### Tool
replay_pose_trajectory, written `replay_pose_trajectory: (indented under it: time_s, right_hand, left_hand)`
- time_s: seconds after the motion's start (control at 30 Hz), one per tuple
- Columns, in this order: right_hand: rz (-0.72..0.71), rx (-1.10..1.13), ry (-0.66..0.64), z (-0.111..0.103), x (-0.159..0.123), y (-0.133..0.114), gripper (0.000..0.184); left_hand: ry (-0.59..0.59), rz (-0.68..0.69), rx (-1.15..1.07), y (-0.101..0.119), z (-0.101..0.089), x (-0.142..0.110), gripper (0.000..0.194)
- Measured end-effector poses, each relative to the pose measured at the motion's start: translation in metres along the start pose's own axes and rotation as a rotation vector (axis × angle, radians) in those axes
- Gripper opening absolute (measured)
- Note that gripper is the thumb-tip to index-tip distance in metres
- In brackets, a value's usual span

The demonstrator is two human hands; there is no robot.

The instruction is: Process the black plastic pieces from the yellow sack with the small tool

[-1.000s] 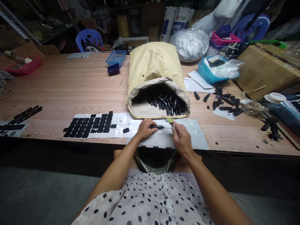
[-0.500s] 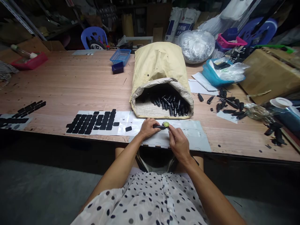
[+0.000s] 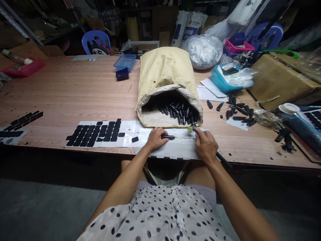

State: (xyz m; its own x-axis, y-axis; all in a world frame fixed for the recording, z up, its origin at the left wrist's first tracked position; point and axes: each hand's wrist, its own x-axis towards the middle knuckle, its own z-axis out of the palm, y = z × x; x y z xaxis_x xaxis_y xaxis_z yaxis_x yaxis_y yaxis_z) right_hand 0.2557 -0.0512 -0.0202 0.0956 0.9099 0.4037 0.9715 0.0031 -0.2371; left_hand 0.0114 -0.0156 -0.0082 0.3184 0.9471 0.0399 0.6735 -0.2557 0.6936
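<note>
My left hand (image 3: 156, 138) rests on the grey-white board (image 3: 173, 152), fingers closed around a slim black part (image 3: 169, 137) that lies flat and points right. To its right, my right hand (image 3: 206, 146) grips a small mallet (image 3: 191, 128) with a yellow-green head. The mallet's dark handle runs back under the wrist, and its head is just in front of the sack's lower edge. Facing me is the open mouth of a yellow sack (image 3: 165, 63), with many similar black parts (image 3: 182, 113) inside.
Rows of flat black pieces (image 3: 86, 134) lie on a white sheet to the left. Loose black parts (image 3: 242, 108) are scattered at the right, near a cardboard box (image 3: 281, 77) and a teal basket (image 3: 223, 82). Blue baskets (image 3: 125, 62) stand behind, left of the sack.
My right hand has moved right with the mallet, taking its head off the black part. The left hand still holds the part. The whole view has shifted slightly.
</note>
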Motion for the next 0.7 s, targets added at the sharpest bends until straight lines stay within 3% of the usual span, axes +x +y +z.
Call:
replay_pose_trajectory:
  time_s: [0.17, 0.47, 0.6, 0.7]
  right_hand:
    - [-0.016, -0.085, -0.024, 0.013, 0.008, 0.022, 0.032]
    - [0.015, -0.095, -0.045, 0.017, 0.008, 0.016, 0.031]
    - [0.006, -0.121, -0.021, 0.019, 0.007, 0.016, 0.029]
    - [-0.007, -0.132, -0.003, 0.022, 0.006, 0.016, 0.029]
  left_hand:
    - [-0.012, -0.009, 0.03, 0.002, -0.001, -0.001, 0.016]
    - [-0.013, 0.086, 0.095, -0.005, -0.002, -0.002, 0.015]
    - [-0.023, 0.3, 0.068, 0.01, 0.005, -0.033, 0.025]
    - [-0.207, 0.478, -0.04, 0.022, 0.022, -0.075, 0.034]
